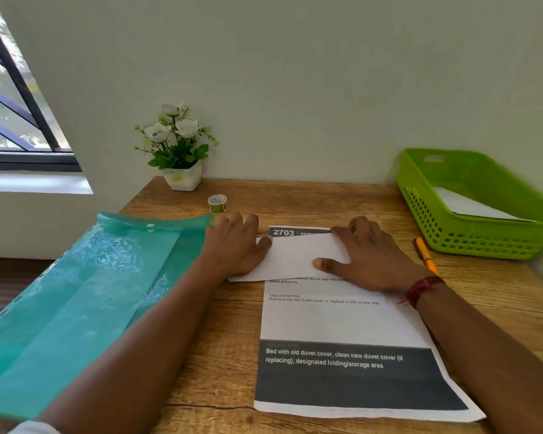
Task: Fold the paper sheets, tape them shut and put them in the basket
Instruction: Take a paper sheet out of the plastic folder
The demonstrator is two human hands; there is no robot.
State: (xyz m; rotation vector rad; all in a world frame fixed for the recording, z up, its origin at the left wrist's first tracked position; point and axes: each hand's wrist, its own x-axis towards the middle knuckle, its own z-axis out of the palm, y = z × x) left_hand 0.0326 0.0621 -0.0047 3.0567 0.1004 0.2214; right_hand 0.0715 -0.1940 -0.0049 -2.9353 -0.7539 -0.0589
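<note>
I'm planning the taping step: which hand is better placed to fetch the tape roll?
Probably the left hand: the tape roll stands just beyond its fingers, while the right hand lies farther off, pressing the folded paper.

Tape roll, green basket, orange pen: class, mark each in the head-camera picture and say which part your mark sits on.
tape roll [217,204], head view, on its outer band.
green basket [483,238], head view, on its perforated near wall.
orange pen [426,255], head view, on the middle of its barrel.
</note>
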